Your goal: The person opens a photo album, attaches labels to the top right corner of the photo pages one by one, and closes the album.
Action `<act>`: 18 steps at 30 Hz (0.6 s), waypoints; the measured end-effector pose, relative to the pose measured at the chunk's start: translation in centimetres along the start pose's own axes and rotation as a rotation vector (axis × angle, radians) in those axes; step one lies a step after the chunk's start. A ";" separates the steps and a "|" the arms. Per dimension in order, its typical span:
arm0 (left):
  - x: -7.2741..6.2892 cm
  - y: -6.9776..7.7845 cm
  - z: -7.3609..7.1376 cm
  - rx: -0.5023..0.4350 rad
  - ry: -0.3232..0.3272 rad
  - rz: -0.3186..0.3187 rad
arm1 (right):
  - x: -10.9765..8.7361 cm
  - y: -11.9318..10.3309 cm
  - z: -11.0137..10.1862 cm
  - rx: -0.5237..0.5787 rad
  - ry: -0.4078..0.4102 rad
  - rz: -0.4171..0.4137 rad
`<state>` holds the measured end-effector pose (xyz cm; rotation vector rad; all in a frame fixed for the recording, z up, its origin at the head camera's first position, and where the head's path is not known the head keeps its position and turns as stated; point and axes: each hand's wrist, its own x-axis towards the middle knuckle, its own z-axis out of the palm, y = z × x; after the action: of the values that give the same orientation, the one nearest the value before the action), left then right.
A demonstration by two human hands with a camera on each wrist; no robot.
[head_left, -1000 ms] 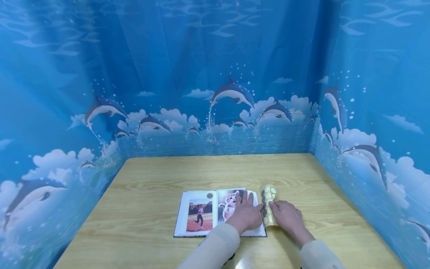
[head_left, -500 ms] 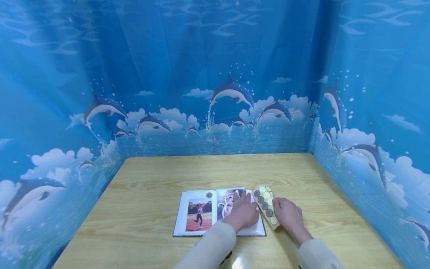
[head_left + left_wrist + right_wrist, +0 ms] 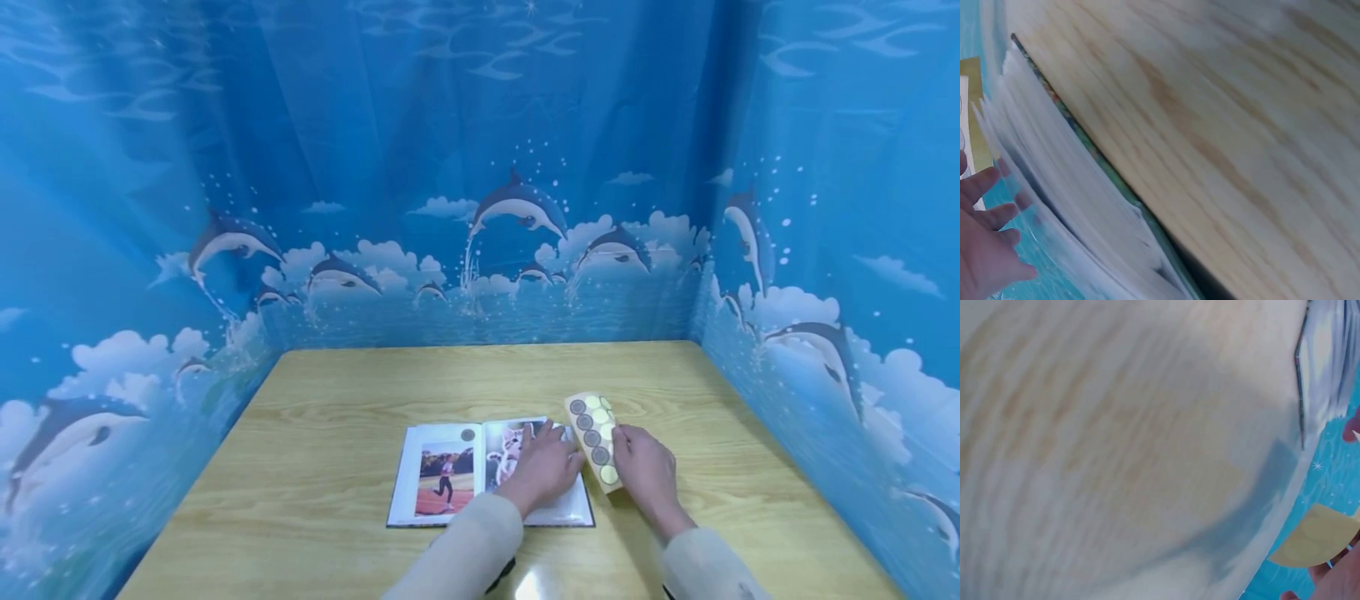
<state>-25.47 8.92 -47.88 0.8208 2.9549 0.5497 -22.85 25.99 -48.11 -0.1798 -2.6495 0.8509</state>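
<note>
A photo album (image 3: pixel 405 487) lies spread on the table, a photo of a runner (image 3: pixel 446 485) on its left page and a kitten photo (image 3: pixel 510 454) on its right. My left hand (image 3: pixel 543 468) rests on the right page with extended fingers, partly covering the kitten; the left wrist view shows it beside the stacked clear page sleeves (image 3: pixel 1054 144). My right hand (image 3: pixel 647 471) pinches the right edge of a sheet of round stickers (image 3: pixel 592 435), some dark and some pale yellow. Tilted, the sheet stands just right of the album. Its plain back (image 3: pixel 1316 537) shows in the right wrist view.
One dark round sticker (image 3: pixel 468 435) sits at the top right of the album's left page. The wooden table (image 3: pixel 337 383) surrounds the album. Blue curtains with dolphins (image 3: pixel 517 208) enclose the table's back and sides.
The sheet, curled upright beside the album a second ago, has flattened, turned its sticker side up and risen slightly. The right hand has moved up a little with it. The left hand stays on the page.
</note>
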 end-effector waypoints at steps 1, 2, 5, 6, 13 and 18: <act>0.0 0.0 -0.1 -0.019 0.016 0.008 | 0.0 -0.2 -0.1 0.013 -0.001 0.011; 0.0 0.1 -0.2 -0.036 0.032 0.013 | 0.1 -0.3 -0.1 0.030 -0.003 0.028; 0.2 0.2 -0.4 -0.117 0.095 0.020 | 0.1 -0.8 -0.4 0.083 -0.018 0.085; 0.2 0.2 -0.4 -0.160 0.111 0.010 | 0.0 -1.0 -0.5 0.100 -0.023 0.106; 0.3 0.3 -0.9 -0.494 0.165 -0.064 | 0.0 -1.5 -0.8 0.176 -0.041 0.169; 0.1 0.3 -1.0 -0.725 0.152 -0.058 | -0.1 -1.6 -0.6 0.195 -0.022 0.186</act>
<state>-25.49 8.88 -46.79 0.6151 2.5422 1.5914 -22.58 24.97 -46.75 -0.3736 -2.5789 1.1708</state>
